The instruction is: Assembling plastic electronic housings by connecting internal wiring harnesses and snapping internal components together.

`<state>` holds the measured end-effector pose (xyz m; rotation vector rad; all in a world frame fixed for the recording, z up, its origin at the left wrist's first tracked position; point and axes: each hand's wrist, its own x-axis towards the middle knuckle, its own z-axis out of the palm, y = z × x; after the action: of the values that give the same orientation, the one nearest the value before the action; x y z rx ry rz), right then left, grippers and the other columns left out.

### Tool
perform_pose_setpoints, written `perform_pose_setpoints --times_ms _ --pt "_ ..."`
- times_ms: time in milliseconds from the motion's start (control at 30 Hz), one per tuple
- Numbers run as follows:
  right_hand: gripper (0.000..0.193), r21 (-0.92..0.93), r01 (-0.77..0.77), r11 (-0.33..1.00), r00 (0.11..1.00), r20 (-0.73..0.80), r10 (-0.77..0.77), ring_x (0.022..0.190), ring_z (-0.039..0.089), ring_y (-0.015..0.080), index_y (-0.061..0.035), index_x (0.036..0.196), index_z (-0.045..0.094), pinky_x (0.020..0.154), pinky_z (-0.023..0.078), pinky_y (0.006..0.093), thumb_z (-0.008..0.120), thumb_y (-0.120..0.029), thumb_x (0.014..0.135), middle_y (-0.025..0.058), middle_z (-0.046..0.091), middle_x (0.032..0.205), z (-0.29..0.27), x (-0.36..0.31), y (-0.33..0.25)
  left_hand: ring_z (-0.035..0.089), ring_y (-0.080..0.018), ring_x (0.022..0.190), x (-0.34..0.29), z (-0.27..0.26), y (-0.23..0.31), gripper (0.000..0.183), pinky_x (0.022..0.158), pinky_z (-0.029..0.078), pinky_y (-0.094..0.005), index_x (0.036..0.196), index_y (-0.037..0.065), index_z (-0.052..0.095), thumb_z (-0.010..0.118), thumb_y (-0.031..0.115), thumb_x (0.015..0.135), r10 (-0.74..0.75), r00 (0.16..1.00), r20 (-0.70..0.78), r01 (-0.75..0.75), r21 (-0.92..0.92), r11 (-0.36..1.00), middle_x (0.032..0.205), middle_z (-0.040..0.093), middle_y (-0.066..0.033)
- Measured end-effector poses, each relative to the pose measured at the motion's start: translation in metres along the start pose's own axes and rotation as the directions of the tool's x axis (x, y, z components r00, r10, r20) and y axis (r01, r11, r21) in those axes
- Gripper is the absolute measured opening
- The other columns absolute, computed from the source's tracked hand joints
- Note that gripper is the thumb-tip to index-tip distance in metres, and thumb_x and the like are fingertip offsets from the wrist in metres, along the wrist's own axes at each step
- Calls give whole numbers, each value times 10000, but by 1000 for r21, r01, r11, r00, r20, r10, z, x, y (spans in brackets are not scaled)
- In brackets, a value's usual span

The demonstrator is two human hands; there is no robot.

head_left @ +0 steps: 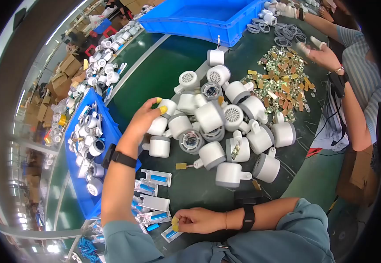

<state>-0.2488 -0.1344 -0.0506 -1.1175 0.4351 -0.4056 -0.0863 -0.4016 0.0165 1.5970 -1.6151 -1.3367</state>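
Note:
My left hand reaches over the left side of a pile of white, round plastic housings with short stubs and grey rims. Yellow covers sit on its thumb and a fingertip. Those fingers are spread beside a white housing, and whether they touch it is unclear. Some housings show vented grilles; others show circuitry inside. Low in front of me, my right hand is closed, its yellow-covered fingertips pinching the end of a slim white plastic part with a blue insert. Similar white-and-blue parts lie between my forearms.
A blue bin of housings stands left; another blue bin is at the back. Small metallic and tan pieces and grey rings lie at right. A co-worker's gloved-finger hand is beyond. More housings line the far left.

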Motion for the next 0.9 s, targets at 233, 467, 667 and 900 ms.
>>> perform_pose_setpoints --times_ms 233,467,667,900 --pt "276 -90 -31 995 999 38 35 746 539 77 12 1131 558 679 459 246 618 -174 936 4 592 828 -1 1 -9 580 -156 921 -55 45 -6 588 828 459 -285 1403 -7 443 576 353 957 -15 998 -65 25 156 987 1178 622 -119" --pt "256 -111 -11 994 999 39 15 734 542 76 13 1118 564 678 465 243 610 -156 931 1 584 815 1 2 -5 621 -293 1037 -91 -26 24 484 929 474 -322 1275 -2 568 649 151 822 394 919 4 -245 789 563 1189 605 -171" --pt "244 -113 -11 993 998 61 18 722 559 77 3 1118 567 662 480 247 606 -151 934 2 586 818 0 4 1 582 -367 1080 -89 -32 -7 625 942 467 -383 1315 -2 525 693 193 745 23 988 150 -136 803 580 1207 575 -226" --pt "388 168 69 983 992 -113 -50 770 602 95 -36 1329 436 658 519 250 562 -125 973 41 583 996 -4 -1 -12 593 -144 1046 -186 -31 22 472 892 484 -291 1326 -7 473 633 112 897 168 979 -119 -174 -43 984 1153 618 -60"
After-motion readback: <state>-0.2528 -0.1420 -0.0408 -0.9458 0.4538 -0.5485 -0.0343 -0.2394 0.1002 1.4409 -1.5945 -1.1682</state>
